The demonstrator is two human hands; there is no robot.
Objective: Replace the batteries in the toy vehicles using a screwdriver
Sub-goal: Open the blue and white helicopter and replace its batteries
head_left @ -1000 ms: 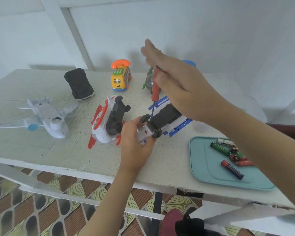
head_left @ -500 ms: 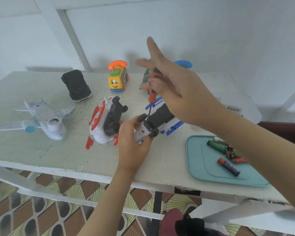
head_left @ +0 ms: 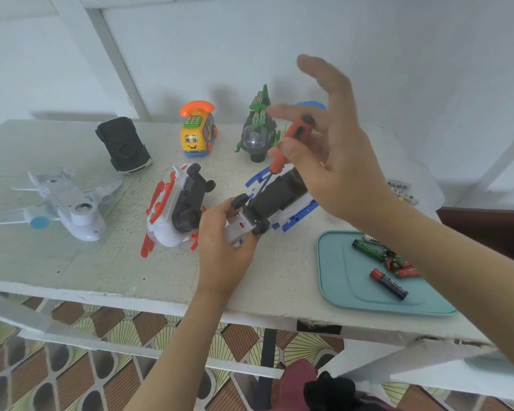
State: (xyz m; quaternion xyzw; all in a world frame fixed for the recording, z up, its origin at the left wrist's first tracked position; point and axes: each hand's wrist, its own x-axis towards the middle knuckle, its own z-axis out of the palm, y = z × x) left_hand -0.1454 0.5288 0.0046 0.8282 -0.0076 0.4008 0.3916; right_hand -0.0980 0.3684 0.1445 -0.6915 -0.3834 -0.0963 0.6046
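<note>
1. Whitewashed tabletop (head_left: 72, 262) fills my view, with a teal tray (head_left: 339, 292) at its right edge holding loose batteries (head_left: 387, 284).
2. I judge the step in hand to be working a screw on the battery cover of the blue-and-white toy vehicle (head_left: 279, 197), which lies belly-up near the table's middle, just right of a red-and-white toy (head_left: 172, 215).
3. The left hand (head_left: 223, 247) grips the vehicle's near end, fingers wrapped round it, steadying it.
4. The right hand (head_left: 333, 161) sits above the vehicle's far end and pinches the orange handle of the screwdriver (head_left: 294, 137) between thumb and a finger. The other fingers are fanned out. Blur hides which finger.
5. The screwdriver leans, its tip on the dark underside just beyond the left fingertips.
6. The next move, I reckon, calls for keeping the tip seated while twirling. After that the cover comes off, with the batteries well apart on the right.
</note>
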